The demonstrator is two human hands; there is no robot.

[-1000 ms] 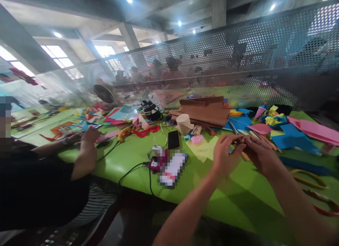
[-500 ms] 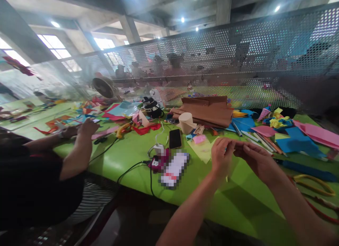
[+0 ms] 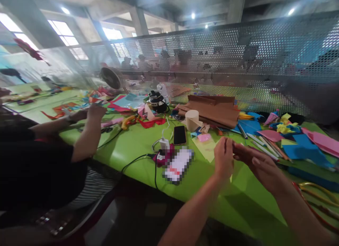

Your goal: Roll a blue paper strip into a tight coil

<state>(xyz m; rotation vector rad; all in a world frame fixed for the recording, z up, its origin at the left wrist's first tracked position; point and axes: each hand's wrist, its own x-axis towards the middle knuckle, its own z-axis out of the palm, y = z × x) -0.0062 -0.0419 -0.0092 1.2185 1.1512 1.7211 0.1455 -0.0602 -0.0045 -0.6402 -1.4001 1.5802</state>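
My left hand (image 3: 224, 157) and my right hand (image 3: 261, 166) meet over the green table (image 3: 132, 147), fingertips pressed together in a pinch. Both close on something small that I cannot make out; a pale yellow-green sliver shows just under the left hand. A yellow-green paper sheet (image 3: 205, 149) lies on the table just beyond my left hand. Thin pencils and sticks (image 3: 265, 145) lie a little past my right hand.
A co-worker in a black top (image 3: 34, 168) sits at the left, hands (image 3: 92, 112) among paper scraps. A black phone (image 3: 179, 135), charger with cable (image 3: 164, 145), beige roll (image 3: 191, 119), brown card (image 3: 212, 110), coloured papers (image 3: 299, 149) and yellow-handled scissors (image 3: 317, 189) lie around. A perforated metal screen (image 3: 238, 62) backs the table.
My hands have drawn closer together and slightly toward me, keeping the pinch. The view has shifted a little to the left and down. The co-worker's arms stay over the scraps.
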